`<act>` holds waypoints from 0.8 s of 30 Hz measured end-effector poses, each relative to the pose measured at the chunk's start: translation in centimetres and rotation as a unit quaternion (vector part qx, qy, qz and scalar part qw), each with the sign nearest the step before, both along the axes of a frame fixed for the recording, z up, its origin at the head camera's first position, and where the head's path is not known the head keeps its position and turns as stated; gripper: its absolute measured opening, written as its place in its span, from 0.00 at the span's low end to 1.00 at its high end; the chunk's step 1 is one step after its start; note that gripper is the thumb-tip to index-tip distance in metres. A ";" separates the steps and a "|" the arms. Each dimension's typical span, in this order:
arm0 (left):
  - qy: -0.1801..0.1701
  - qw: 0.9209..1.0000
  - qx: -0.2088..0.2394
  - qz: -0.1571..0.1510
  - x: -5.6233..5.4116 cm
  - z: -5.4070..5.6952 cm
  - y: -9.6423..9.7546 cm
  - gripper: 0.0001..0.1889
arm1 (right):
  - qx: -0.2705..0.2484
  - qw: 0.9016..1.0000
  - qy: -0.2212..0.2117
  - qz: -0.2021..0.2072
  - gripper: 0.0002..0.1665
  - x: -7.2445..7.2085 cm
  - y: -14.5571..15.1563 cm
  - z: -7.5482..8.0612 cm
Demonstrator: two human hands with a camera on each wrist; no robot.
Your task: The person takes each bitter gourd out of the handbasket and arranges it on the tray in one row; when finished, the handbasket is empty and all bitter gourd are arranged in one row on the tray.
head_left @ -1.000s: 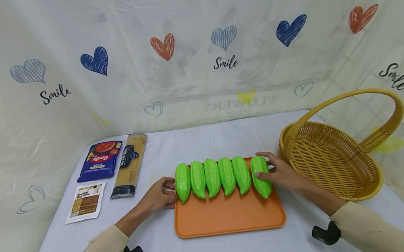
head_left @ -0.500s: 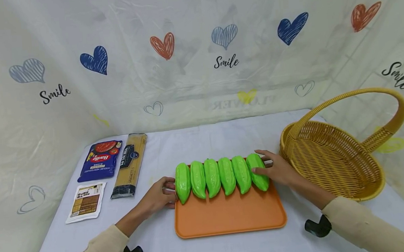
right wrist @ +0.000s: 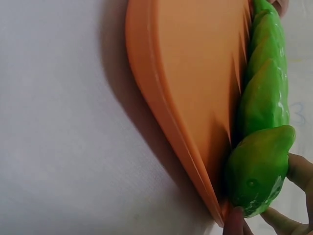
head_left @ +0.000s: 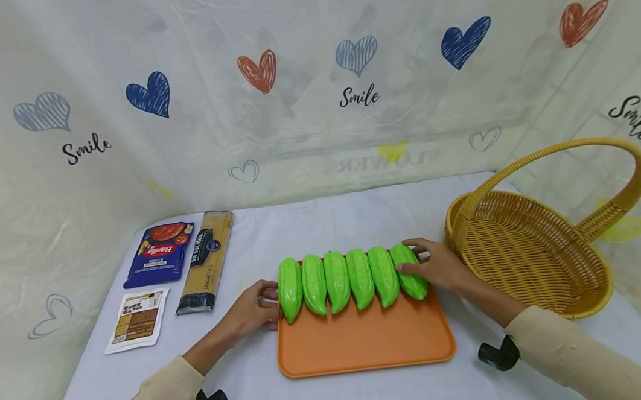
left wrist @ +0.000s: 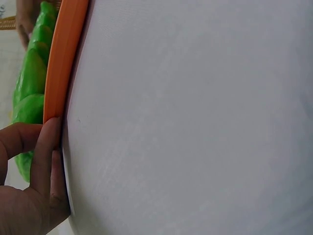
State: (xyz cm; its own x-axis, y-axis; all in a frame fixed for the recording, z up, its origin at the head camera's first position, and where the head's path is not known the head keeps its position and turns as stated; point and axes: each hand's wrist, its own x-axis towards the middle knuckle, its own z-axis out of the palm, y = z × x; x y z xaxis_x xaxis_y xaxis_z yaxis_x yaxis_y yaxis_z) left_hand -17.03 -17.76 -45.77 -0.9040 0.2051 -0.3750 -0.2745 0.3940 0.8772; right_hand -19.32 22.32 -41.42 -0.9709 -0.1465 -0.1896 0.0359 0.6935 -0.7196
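Note:
Several glossy green bitter melons, like the middle one [head_left: 337,282], lie side by side along the far edge of an orange tray [head_left: 366,345]. My left hand [head_left: 248,309] grips the tray's left rim beside the leftmost bitter melon [head_left: 289,290]; in the left wrist view, its thumb and fingers pinch the orange rim [left wrist: 59,63]. At the right end, the thumb and fingers of my right hand [head_left: 438,266] hold the rightmost bitter melon [head_left: 412,283], which is slightly tilted. The right wrist view shows this melon [right wrist: 259,171] end-on, with fingertips against its sides.
A wicker basket [head_left: 525,262] with a tall handle stands right of the tray, close to my right forearm. On the left lie a blue Barilla packet [head_left: 159,255], a spaghetti pack [head_left: 205,263] and a white-and-brown pouch [head_left: 137,320]. A printed curtain hangs behind the white-covered table.
My right hand has moved the rightmost bitter melon left and slightly away from me, closing the gap to its neighbour. My left hand has stayed at the tray's rim.

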 end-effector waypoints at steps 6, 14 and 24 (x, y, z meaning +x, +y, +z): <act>-0.002 1.000 -0.005 0.006 0.0 0.1 0.0 0.33 | 0.008 1.000 -0.002 0.003 0.46 0.1 0.0 0.1; -0.002 1.000 -0.003 0.004 0.0 0.1 0.1 0.34 | -0.004 1.000 -0.007 0.003 0.51 0.6 0.4 0.6; -0.009 1.000 -0.015 -0.012 0.1 1.0 -0.3 0.33 | -0.005 1.000 0.018 0.020 0.51 1.6 0.1 1.8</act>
